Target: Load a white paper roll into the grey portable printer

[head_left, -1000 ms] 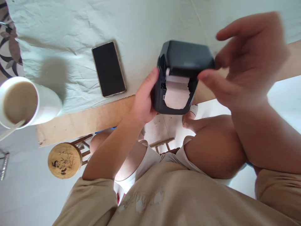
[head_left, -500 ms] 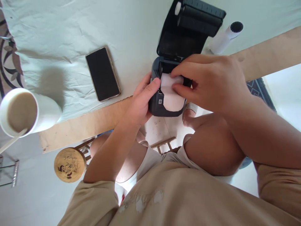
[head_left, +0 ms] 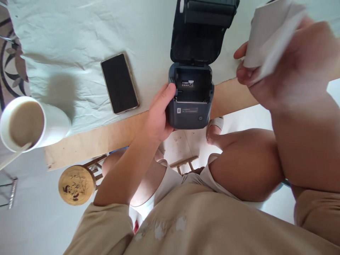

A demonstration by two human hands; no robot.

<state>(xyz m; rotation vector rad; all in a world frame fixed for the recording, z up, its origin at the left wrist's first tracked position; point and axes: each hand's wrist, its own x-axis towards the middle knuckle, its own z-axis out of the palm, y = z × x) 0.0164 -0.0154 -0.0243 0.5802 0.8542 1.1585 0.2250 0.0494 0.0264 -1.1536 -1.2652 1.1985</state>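
Observation:
A dark label printer [head_left: 189, 115] is gripped by my left hand [head_left: 162, 111], its thumb on the left rim and the fingers underneath. The printer's lid [head_left: 198, 46] stands swung up with a black roller across its top. Inside, the paper bay [head_left: 195, 94] holds no roll, and a small printed sticker shows on its wall. Off to the right, my right hand [head_left: 289, 67] is closed around a roll of white label paper [head_left: 262, 35] with a loose end hanging down. That hand is blurred by motion.
On the cloth-covered table [head_left: 87, 32] lies a dark phone [head_left: 120, 84], left of the printer. A white cup of milky drink [head_left: 57, 124] with a spoon stands at the left edge. A round wooden stool [head_left: 77, 185] is below on the floor.
My right hand has lifted the paper roll out of the printer and carried it up to the right. My left hand keeps its hold on the printer, which has tipped slightly.

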